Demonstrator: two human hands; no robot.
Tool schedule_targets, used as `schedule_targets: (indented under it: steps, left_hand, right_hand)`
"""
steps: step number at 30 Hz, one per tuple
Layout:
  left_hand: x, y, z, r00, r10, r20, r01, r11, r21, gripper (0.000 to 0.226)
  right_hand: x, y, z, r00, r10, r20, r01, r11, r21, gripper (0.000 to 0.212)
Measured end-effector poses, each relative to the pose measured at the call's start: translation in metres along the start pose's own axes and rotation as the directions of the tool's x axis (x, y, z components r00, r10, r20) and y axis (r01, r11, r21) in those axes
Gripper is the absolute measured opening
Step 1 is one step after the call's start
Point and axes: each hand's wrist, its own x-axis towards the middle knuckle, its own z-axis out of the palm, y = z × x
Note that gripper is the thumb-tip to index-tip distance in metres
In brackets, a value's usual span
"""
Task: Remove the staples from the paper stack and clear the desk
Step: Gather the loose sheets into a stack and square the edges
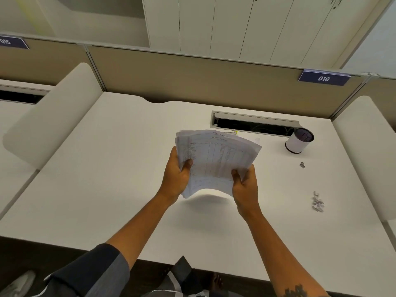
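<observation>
Head view
Paper stack (216,161): held above the desk (107,168), sheets fanned and bowed.
Left hand (176,176): grasps the stack's left edge, thumb on top.
Right hand (245,185): grasps its lower right corner.
Staples (317,204): a loose pile on the desk, right of the hands.
Cup (299,140): upright, near the cable slot (255,124).
</observation>
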Motion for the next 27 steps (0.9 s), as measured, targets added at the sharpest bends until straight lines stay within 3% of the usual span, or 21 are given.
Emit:
schedule_targets:
  steps: [7,14,19,27]
  left_hand:
    - [-0.026,-0.030,0.010,0.996,-0.088,-0.014,0.089,0.991,0.097,0.037]
    - [-0.029,-0.035,0.027,0.995,-0.097,-0.029,0.099,0.989,0.108,0.036]
    - [-0.032,-0.030,0.043,0.995,-0.041,-0.093,0.050,0.994,0.093,0.038]
    - [-0.044,-0.046,0.055,0.986,-0.131,-0.107,0.144,0.982,0.125,0.032]
  right_hand:
    - [-0.010,0.026,-0.018,0.997,0.071,0.027,-0.069,0.996,-0.063,0.022]
    - [-0.006,0.026,-0.031,0.995,0.072,0.073,-0.069,0.997,-0.047,0.030]
    - [0.003,0.018,-0.038,0.995,-0.010,0.099,0.015,0.999,-0.051,0.045]
    - [0.024,0.037,-0.055,0.989,0.037,0.141,-0.017,0.989,-0.145,0.017]
